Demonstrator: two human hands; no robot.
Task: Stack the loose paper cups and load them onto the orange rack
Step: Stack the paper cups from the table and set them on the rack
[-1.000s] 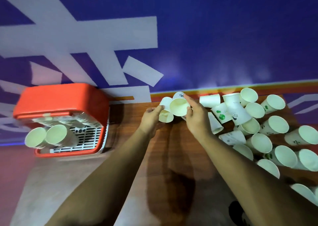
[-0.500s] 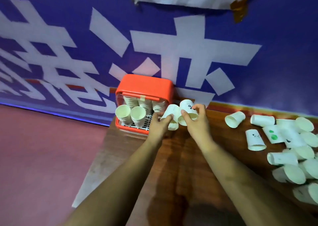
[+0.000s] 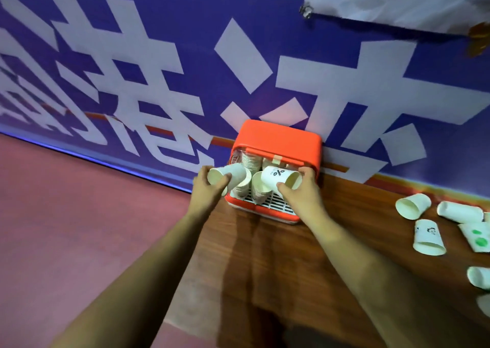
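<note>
The orange rack stands on the wooden table against the blue wall, its open front facing me. Stacks of white paper cups fill it, and two stacks poke out over its white grille. My left hand grips a white cup lying sideways, mouth to the left, at the rack's left front. My right hand grips another white cup with a black face mark, mouth to the right, at the rack's right front. Both held cups touch or overlap the protruding stacks.
Several loose paper cups lie on their sides on the wooden table to the right, some with drawn faces or green dots. The table's left edge runs diagonally beside a reddish floor. A white sheet hangs on the wall.
Both hands carried their cups from the loose pile leftwards to the rack's open front. The view swung left, so the pile now sits at the right edge.
</note>
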